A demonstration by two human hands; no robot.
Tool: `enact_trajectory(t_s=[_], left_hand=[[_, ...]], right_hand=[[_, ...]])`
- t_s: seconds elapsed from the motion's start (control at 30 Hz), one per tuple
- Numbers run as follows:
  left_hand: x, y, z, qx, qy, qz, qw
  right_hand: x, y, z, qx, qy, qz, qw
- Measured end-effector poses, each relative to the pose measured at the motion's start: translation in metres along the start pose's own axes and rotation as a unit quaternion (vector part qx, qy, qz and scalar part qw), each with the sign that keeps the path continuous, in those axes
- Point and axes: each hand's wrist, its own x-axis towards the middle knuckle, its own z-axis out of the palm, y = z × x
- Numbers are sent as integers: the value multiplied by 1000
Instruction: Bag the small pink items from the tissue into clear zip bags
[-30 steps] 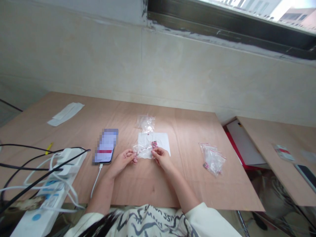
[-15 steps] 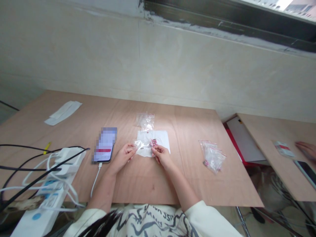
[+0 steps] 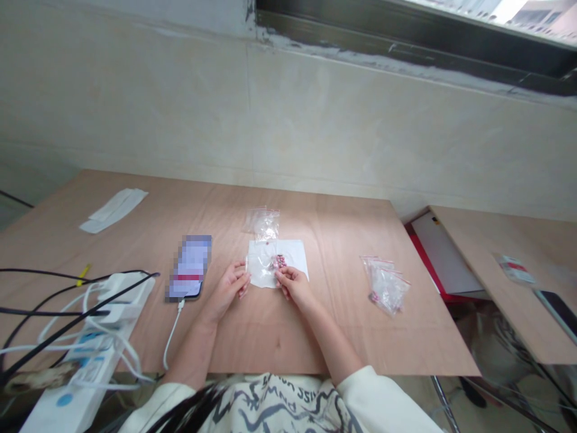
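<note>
A sheet of white paper (image 3: 295, 251) lies on the table in front of me. Over it is a small clear plastic bag (image 3: 265, 262), its outline hard to follow. My right hand (image 3: 294, 284) pinches the bag's near right side, close to a cluster of small dark-red and pink beads (image 3: 280, 260). Whether the beads are inside the bag or on the paper I cannot tell. At the paper's left edge is my left hand (image 3: 231, 285), fingers curled and thumb near the index finger; anything between its tips is too small to make out.
Clear zip bags (image 3: 265, 224) lie behind the paper. More bags (image 3: 388, 288), some with pink bits, lie at right. A charging phone (image 3: 192, 264), a power strip (image 3: 97, 355) with cables and a white folded sheet (image 3: 115, 210) are at left. Another table (image 3: 505, 240) stands at right.
The clear bag's shiny part has shifted right, away from my left fingers. My right hand stays by the beads. Another person's hand at the far right has gone out of view.
</note>
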Motion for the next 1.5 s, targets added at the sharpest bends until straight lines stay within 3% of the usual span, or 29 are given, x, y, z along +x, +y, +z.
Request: enact_trajectory(t_s=[0.33,0.57,0.9,1.13,1.5], left_hand=[[-1,6,4,-61,2,-15,998],[2,5,-1,98,-21,-115,988],[1,7,4,190,-22,-58,980],[4,15,10,246,-74,-16,966],[-1,22,19,270,-66,7,961]], right_hand=[[-1,-1,-1,20,-6,1,1000],[1,-1,-3,22,-13,-1,1000],[-2,-3,-3,39,-19,4,999],[-3,-6,-4,83,-36,19,996],[-6,-13,-5,97,-32,28,994]])
